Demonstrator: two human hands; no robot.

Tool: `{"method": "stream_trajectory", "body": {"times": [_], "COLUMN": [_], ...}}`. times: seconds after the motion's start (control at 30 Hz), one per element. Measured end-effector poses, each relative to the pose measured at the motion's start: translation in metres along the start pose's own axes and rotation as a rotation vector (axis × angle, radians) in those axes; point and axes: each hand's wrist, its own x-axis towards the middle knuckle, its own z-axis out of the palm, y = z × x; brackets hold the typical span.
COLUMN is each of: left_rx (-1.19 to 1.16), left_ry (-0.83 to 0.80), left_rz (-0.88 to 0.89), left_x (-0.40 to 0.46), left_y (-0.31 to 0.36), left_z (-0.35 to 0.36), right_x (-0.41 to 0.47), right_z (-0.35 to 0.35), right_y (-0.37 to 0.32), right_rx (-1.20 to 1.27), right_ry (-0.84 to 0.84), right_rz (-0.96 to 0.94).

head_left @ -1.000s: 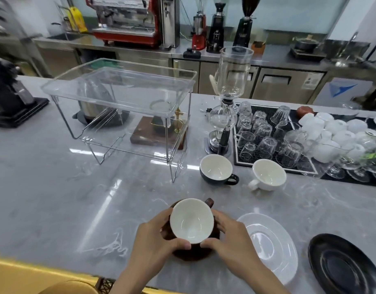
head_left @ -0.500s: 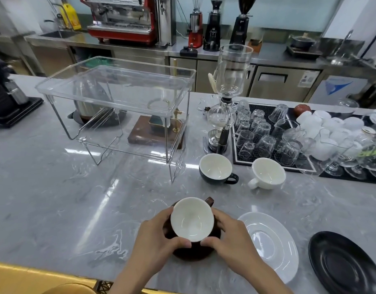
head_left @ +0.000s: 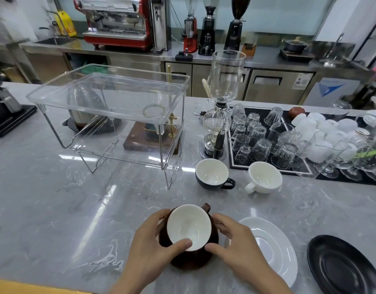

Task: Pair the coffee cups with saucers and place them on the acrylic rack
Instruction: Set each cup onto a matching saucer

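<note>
Both hands [head_left: 184, 249] grasp the brown cup [head_left: 189, 227] and saucer [head_left: 189, 263] — glazed, slippery, breakable; best lifted by the saucer's rim.

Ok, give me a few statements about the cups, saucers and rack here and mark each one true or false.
1. Both hands, left hand and right hand, hold the brown cup on its brown saucer. True.
2. The clear rack already carries a cup. False: none on it.
3. The black cup sits on the black saucer. False: it stands apart on the counter.
4. The white saucer is bare. True.
</note>
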Motion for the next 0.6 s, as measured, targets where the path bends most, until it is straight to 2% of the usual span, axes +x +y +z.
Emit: {"method": "stream_trajectory", "body": {"times": [0.23,0.6], "left_rx": [0.024,0.157], "left_ry": [0.005,-0.109], "left_rz": [0.094,0.182], "left_x": [0.033,0.097], "left_y": [0.027,0.047], "left_z": [0.012,0.046], "right_x": [0.014,0.061], "right_z": [-0.025,-0.051], "right_y": [0.003,0.013], "right_rx": [0.015,0.010], "right_ry": [0.177,0.259], "right_rz": [0.040,0.074]}}
